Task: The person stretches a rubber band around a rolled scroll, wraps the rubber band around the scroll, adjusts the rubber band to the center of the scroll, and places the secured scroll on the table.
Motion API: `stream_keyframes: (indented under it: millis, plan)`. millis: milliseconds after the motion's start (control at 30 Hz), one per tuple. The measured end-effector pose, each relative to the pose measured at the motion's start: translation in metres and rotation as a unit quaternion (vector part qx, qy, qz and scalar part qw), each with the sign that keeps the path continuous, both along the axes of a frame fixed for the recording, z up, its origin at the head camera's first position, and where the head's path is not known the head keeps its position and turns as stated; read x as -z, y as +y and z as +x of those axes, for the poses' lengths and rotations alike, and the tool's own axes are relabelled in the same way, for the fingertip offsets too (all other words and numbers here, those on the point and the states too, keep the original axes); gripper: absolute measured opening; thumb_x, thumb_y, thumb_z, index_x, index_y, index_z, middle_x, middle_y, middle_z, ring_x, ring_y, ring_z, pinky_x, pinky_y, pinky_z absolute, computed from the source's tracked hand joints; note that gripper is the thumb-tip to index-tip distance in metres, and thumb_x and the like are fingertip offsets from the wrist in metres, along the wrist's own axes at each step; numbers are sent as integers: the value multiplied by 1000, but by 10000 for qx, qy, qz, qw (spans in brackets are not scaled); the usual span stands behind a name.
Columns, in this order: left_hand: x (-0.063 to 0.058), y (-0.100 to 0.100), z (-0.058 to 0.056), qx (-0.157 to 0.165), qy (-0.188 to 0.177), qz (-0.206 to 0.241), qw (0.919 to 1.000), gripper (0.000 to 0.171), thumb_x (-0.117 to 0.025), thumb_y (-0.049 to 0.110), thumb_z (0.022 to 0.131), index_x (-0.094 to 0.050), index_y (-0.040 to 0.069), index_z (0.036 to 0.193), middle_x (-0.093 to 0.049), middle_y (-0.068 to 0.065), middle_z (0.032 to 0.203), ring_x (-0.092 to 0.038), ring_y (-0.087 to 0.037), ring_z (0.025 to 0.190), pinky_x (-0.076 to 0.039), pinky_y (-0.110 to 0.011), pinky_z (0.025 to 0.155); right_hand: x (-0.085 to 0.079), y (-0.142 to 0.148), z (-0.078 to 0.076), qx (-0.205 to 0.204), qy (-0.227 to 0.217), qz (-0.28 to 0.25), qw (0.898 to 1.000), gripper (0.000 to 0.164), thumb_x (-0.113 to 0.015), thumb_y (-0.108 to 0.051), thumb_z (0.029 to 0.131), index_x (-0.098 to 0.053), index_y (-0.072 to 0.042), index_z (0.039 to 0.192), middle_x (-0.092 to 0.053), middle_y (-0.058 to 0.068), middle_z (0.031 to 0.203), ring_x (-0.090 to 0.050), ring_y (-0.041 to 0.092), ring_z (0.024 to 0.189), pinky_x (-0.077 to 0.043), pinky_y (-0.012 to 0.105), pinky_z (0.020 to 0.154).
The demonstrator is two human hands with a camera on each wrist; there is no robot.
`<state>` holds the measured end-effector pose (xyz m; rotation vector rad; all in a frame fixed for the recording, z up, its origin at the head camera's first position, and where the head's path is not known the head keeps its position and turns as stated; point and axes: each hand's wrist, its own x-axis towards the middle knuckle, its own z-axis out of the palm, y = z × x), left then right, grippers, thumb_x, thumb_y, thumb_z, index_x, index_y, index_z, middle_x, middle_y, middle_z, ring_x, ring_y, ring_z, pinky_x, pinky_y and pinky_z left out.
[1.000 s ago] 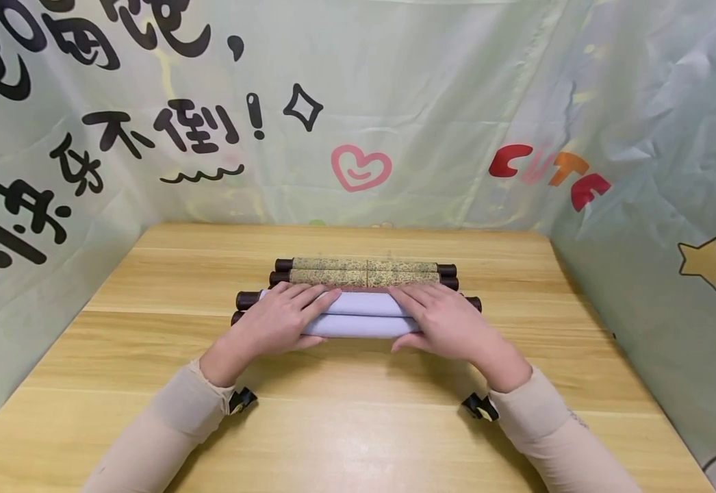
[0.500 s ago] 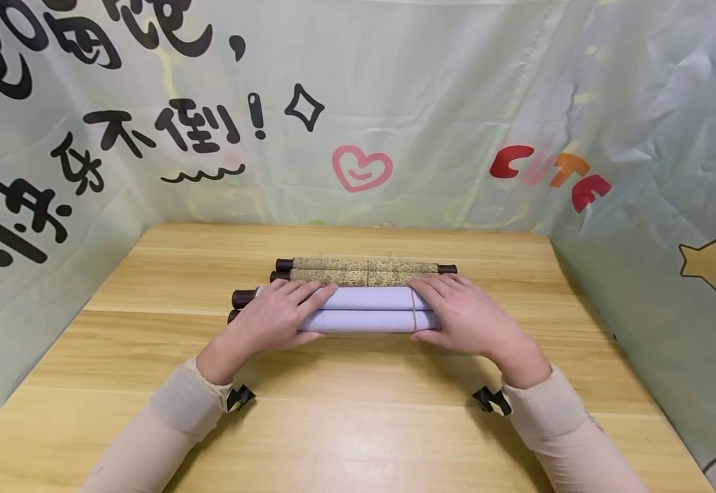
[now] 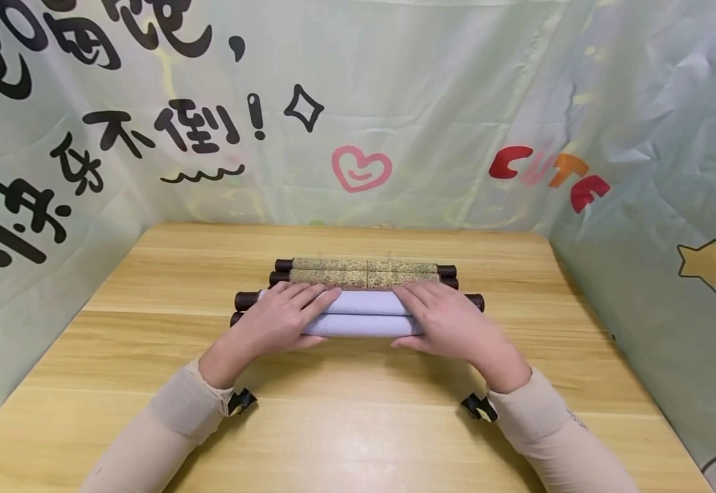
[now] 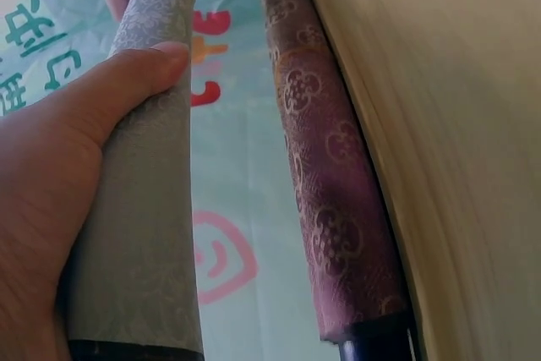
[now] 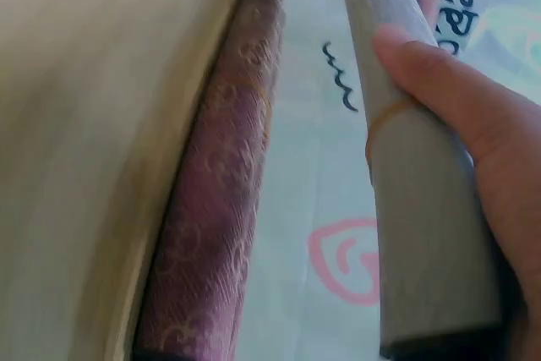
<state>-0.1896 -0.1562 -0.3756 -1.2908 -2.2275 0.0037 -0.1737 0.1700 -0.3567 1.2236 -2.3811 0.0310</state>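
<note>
Side by side, two rolled scrolls in pale lavender (image 3: 364, 302) with dark end knobs lie across both hands' grasp. My left hand (image 3: 274, 318) grips them near the left end, fingers over the top and thumb along the near side. Near the other end, my right hand (image 3: 447, 322) holds them the same way. In the right wrist view a thin band (image 5: 385, 122) circles the pale roll beside the thumb. A purple scroll with a flower pattern (image 4: 317, 158) lies along the tabletop, apart from the held roll; from the head only a reddish strip of it shows.
Just behind the held pair lie two yellow patterned scrolls (image 3: 333, 277) with dark knobs. They rest on a wooden table (image 3: 358, 424). A pale printed cloth (image 3: 432, 82) hangs round the table's back and sides.
Since half a second ago my right hand has slid left along the pale scrolls, covering the band and baring the right knob. The pair has shifted slightly right and nearer. My left hand has barely moved.
</note>
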Motion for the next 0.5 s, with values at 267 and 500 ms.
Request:
stream_keyframes:
  millis: [267, 500]
  plan:
    - [0, 0, -1, -136, -209, -69, 9997, 81, -72, 54, 82, -46, 10, 145, -62, -13, 125, -62, -32, 107, -50, -49, 83, -3, 2, 2, 249, -386, 46, 9989, 100, -76, -65, 69, -49, 1, 139, -61, 14, 127, -57, 32, 116, -44, 48, 101]
    - [-1, -3, -2, -138, -167, 53, 9998, 79, -73, 53, 82, -48, 8, 143, -62, -13, 124, -63, -31, 106, -50, -49, 81, -8, 12, -1, 671, -703, 163, 9951, 93, -80, -59, 70, -49, -3, 138, -59, 12, 129, -54, 32, 119, -39, 48, 104]
